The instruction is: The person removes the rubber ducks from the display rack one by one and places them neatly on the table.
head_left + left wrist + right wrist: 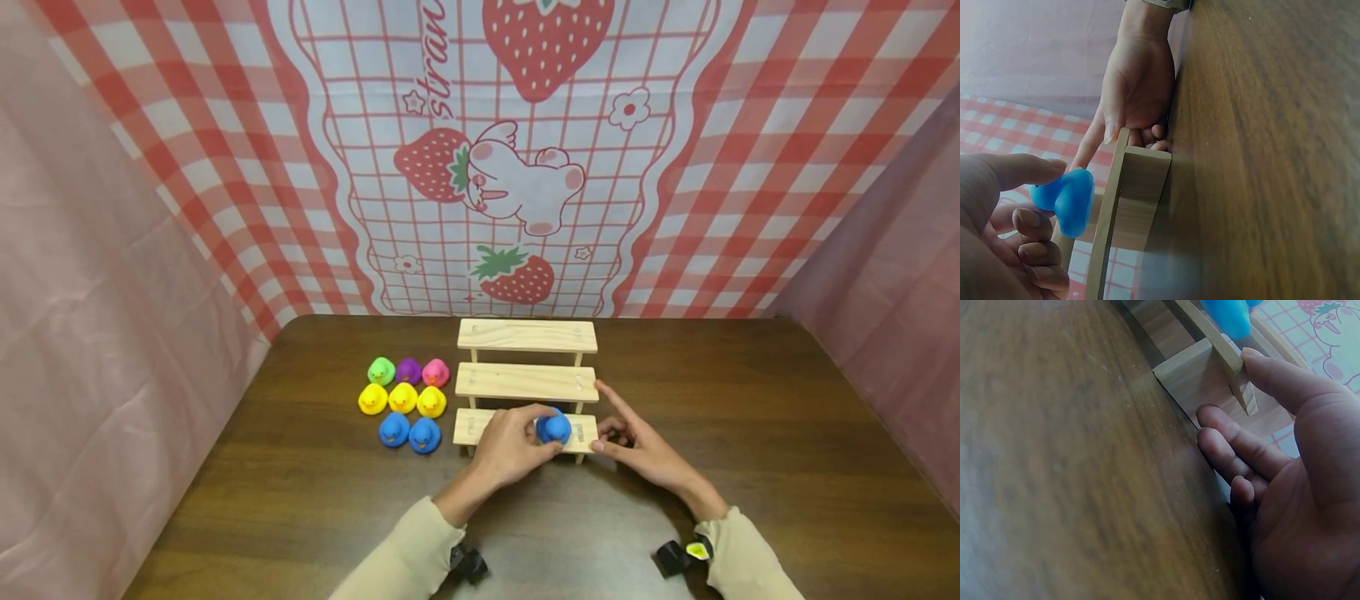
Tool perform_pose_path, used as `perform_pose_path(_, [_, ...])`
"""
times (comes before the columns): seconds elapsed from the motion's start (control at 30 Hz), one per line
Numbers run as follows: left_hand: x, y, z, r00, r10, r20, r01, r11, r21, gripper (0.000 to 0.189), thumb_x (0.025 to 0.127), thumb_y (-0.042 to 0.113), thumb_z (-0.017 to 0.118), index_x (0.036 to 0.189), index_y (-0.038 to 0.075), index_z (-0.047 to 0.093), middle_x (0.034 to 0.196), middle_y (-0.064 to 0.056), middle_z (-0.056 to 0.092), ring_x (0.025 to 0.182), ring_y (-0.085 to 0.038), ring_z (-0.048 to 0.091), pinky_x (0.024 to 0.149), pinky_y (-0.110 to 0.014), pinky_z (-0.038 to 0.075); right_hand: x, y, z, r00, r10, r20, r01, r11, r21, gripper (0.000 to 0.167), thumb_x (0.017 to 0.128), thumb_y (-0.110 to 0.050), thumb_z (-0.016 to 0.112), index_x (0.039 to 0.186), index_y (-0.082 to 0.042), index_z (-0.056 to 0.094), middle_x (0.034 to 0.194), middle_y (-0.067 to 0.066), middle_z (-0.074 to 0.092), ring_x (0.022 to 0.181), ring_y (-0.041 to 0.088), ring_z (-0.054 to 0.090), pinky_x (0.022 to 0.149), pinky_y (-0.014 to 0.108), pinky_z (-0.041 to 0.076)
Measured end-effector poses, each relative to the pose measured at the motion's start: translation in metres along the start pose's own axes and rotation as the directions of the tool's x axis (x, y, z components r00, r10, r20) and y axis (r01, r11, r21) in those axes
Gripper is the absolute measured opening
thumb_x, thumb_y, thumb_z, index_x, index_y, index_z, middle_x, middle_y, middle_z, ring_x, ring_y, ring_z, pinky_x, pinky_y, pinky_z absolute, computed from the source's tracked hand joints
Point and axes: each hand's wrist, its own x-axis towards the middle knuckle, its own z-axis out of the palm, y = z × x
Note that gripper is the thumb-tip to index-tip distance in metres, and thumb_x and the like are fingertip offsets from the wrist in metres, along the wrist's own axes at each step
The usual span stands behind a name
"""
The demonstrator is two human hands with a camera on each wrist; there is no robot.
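Observation:
Between the thumb and forefinger of my left hand (pixel 512 444) is a blue rubber duck (pixel 556 427), pinched at the right part of the lowest shelf of a three-tier wooden stand (pixel 525 382). The left wrist view shows the duck upright against that board, its base right at the surface. My right hand (pixel 647 450) holds the stand by its right end: the thumb lies at the lowest board's corner, the forefinger reaches to the middle shelf, and the other fingers curl beside the leg, as the right wrist view shows.
Left of the stand, rubber ducks are grouped in rows on the brown table (pixel 247 492): a green duck (pixel 381 372), a purple duck (pixel 408 372) and a pink duck (pixel 436 372) at the back, three yellow ducks (pixel 402 398), then two blue ducks (pixel 394 430). A checked strawberry cloth (pixel 360 183) hangs behind.

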Motion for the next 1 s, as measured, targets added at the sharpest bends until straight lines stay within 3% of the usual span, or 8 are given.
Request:
perform_pose_path(0.3, [-0.007, -0.006, -0.013, 1.0, -0.01, 0.007, 0.01, 1.0, -0.011, 0.035, 0.08, 0.015, 0.082, 0.114, 0.009, 0.074, 0.057, 0.005, 0.051, 0.048, 0.003, 0.038, 0.048, -0.014, 0.029, 0.0, -0.001, 0.0, 1.0, -0.021, -0.006, 0.021, 1.0, 0.011, 0.086, 0.094, -0.001, 0.064, 0.16, -0.005, 0.01, 0.09, 0.007, 0.07, 0.083, 0.001, 0.06, 0.064, 0.024, 0.046])
perform_pose_path(0.6, [-0.013, -0.013, -0.029, 0.999, 0.032, -0.029, -0.032, 0.999, 0.0, 0.034, 0.079, 0.013, 0.082, 0.112, 0.009, 0.074, 0.056, 0.003, 0.051, 0.05, 0.003, 0.037, 0.049, -0.014, 0.03, 0.001, 0.001, 0.0, 1.0, 0.006, -0.011, -0.006, 1.0, -0.012, 0.088, 0.094, -0.003, 0.065, 0.162, -0.012, 0.011, 0.091, 0.007, 0.07, 0.083, 0.002, 0.06, 0.065, 0.024, 0.046])
perform_pose_path(0.83, [-0.019, -0.021, -0.042, 0.998, 0.053, -0.032, -0.052, 0.998, 0.027, 0.034, 0.079, 0.013, 0.083, 0.112, 0.008, 0.074, 0.055, 0.004, 0.05, 0.049, 0.004, 0.038, 0.048, -0.014, 0.031, 0.001, 0.001, 0.0, 1.0, 0.004, -0.009, -0.005, 1.0, -0.011, 0.088, 0.094, -0.003, 0.065, 0.161, -0.01, 0.01, 0.092, 0.006, 0.07, 0.084, 0.002, 0.06, 0.066, 0.025, 0.046])
perform_pose_path(1.0, [-0.023, -0.026, -0.053, 0.999, 0.027, -0.02, -0.027, 0.999, 0.039, 0.034, 0.079, 0.014, 0.083, 0.112, 0.008, 0.074, 0.056, 0.005, 0.048, 0.05, 0.002, 0.037, 0.049, -0.015, 0.03, 0.0, 0.001, 0.0, 1.0, 0.009, -0.009, -0.01, 1.0, -0.013, 0.087, 0.094, -0.004, 0.065, 0.162, -0.012, 0.011, 0.092, 0.007, 0.07, 0.084, 0.002, 0.06, 0.066, 0.025, 0.046])
